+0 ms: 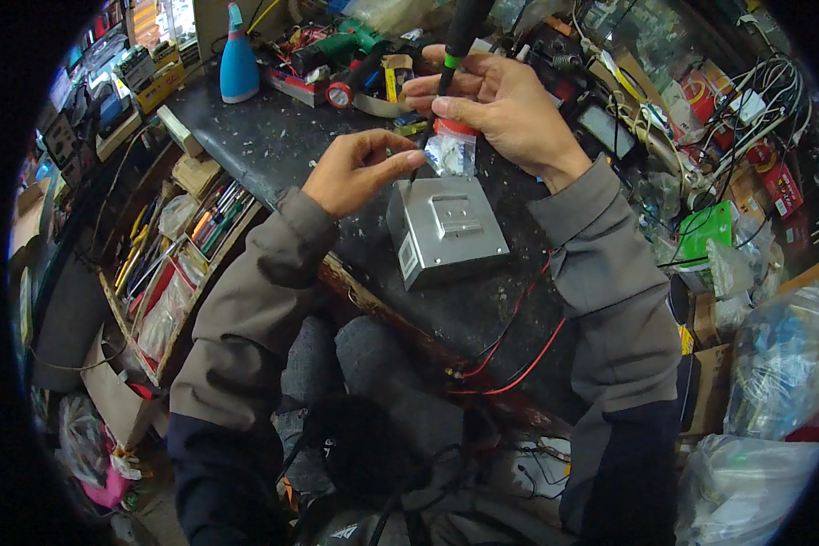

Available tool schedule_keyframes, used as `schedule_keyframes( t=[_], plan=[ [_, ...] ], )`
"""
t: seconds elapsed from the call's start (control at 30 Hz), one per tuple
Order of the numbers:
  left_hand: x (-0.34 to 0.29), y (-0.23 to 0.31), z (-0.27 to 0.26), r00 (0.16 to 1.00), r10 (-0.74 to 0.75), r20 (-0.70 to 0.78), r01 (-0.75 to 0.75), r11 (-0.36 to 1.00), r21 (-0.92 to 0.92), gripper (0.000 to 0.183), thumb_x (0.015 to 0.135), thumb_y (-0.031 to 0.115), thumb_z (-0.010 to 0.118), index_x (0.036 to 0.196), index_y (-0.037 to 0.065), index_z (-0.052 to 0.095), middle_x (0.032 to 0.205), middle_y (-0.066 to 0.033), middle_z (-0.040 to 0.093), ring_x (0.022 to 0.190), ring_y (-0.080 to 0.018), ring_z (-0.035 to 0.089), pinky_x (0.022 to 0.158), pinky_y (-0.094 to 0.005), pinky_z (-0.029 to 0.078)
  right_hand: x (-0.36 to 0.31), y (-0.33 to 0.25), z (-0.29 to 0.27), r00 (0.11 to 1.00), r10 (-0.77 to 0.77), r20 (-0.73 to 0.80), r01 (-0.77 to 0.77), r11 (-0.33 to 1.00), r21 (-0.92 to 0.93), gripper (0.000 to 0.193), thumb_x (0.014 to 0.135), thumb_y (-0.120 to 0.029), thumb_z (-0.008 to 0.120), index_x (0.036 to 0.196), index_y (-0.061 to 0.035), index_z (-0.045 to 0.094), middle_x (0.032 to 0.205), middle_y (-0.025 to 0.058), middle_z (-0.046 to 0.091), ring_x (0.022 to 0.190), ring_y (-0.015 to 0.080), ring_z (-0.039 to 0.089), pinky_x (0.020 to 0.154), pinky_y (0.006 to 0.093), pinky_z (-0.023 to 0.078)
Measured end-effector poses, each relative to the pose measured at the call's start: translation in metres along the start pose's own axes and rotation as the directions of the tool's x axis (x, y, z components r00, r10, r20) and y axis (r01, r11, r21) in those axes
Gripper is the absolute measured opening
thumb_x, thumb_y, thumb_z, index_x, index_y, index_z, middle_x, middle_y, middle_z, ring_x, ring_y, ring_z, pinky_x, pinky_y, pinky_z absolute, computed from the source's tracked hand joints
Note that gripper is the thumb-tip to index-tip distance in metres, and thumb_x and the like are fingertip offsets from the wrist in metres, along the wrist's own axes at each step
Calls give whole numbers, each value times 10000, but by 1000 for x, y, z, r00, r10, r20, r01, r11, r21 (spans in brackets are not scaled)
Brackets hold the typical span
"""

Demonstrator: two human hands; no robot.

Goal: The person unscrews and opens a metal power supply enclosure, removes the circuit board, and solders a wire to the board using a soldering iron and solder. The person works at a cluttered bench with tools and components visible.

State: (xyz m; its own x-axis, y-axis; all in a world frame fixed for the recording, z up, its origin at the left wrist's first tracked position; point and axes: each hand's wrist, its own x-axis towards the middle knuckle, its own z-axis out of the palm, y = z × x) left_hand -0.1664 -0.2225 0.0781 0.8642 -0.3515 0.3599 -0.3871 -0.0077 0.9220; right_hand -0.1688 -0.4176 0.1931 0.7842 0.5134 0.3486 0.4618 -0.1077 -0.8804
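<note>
Right hand (505,105): far side of the desk, fingers (428,86) grasping a black screwdriver (460,36) with a green collar, held nearly upright; its shaft runs down toward the metal box.
Left hand (355,168): just left of the box, thumb and forefinger pinched together at the screwdriver's lower end; whether they grip something small there, I cannot tell.
Metal box (446,227): grey, flat-topped, lying on the desk near its front edge, between the two forearms, with a label on its near-left side.
Small plastic bag (450,153): clear, with a red strip at its top, touching the underside of the right hand, just beyond the box.
Desk (273,146): dark, scuffed and speckled with debris.
Red and black wires (519,350): trailing off the desk's near edge, under the right forearm.
Spray bottle (238,59): blue, standing at the far left of the desk.
Green drill (341,41): lying at the far edge, right of the bottle.
Open drawer (187,246): left of the desk, filled with pens and hand tools.
</note>
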Motion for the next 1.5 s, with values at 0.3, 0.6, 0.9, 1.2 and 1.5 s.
schedule_keyframes(
  t=[0.3, 0.6, 0.9, 1.2, 1.5],
  plan=[
    [-2, -7, -4, 979, -151, 138, 123, 974, 192, 325, 862, 235, 772, 1028, -39, 712, 874, -105, 719, 799, -130, 643, 738, -295, 522, 0, -1, 5, 991, -57, -120, -1, 900, -436, 280, 852, -105, 784, 1098, 2, 701, 888, 31, 698, 821, 75, 620, 764, 219, 498],
    [-2, -8, -3, 974, -185, 133, 174, 980, 96, 341, 853, 211, 793, 1030, -71, 718, 895, -111, 733, 826, -129, 670, 757, -283, 541, -1, -1, 3, 992, 4, -124, -40, 957, -288, 356, 891, -67, 731, 1218, 26, 625, 980, 78, 707, 912, 153, 685, 859, 285, 549],
    [-2, -7, 1, 993, -36, 114, 10, 974, 224, 238, 894, 185, 734, 978, -39, 739, 784, -81, 718, 731, -90, 632, 680, -278, 518, -9, -7, -14, 980, -105, -169, 84, 989, -125, 328, 911, -36, 697, 1214, 44, 598, 1031, 121, 714, 981, 176, 693, 901, 294, 551],
    [12, -5, -2, 884, -461, -80, 339, 749, -569, 168, 903, 239, 629, 893, 71, 637, 679, 25, 517, 566, -95, 452, 508, -244, 337, -44, 6, -59, 939, -5, -345, -58, 983, -172, 309, 923, -55, 697, 1203, 31, 596, 1032, 121, 711, 956, 171, 698, 843, 297, 577],
    [26, -5, -6, 815, -561, 148, 461, 471, -752, 169, 876, 218, 537, 850, 63, 598, 794, -24, 593, 702, -139, 529, 577, -264, 406, -45, 18, -55, 949, 0, -317, -56, 984, -167, 254, 926, -31, 679, 1163, 17, 606, 1021, 95, 713, 938, 147, 696, 809, 281, 572]
  ],
)
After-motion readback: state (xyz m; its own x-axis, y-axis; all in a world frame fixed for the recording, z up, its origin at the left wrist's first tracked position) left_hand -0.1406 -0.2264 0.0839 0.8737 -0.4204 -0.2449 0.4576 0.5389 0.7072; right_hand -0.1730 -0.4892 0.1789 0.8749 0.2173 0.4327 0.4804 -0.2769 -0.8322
